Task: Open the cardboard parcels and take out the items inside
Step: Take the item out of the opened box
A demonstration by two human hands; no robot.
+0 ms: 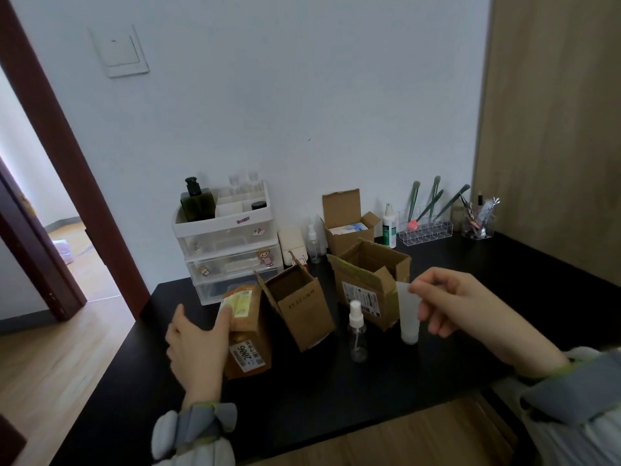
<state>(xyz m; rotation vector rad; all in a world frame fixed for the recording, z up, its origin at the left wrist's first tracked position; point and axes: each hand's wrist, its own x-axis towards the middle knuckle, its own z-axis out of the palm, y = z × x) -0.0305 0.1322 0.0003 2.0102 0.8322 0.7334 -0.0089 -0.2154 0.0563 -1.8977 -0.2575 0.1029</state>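
Partly cut off at the lower edge, the black desk (302, 398) carries everything. At its back left stands a drawer unit (232, 243). Its top tray holds a dark pump bottle (198, 201) and a jar (258, 205), but what is in the drawers is too hazy to name.

Three brown boxes stand open. The right box (366, 277) and the leaning middle box (302, 307) show only shadow inside. The back box (346, 227) holds something white and blue that I cannot identify.

A taped parcel (250, 334), sealed, lies at the front left. Its near side is hidden behind the left hand (198, 341), which rests on it with fingers fairly straight, one fingertip on the yellow label. The right hand (450, 301) pinches a white tube (408, 317) by its flat end, cap down, in front of the right box. A clear spray bottle (357, 334) stands between the tube and the middle box. Green brushes (436, 182) lean in a clear rack (425, 232) by the wall.
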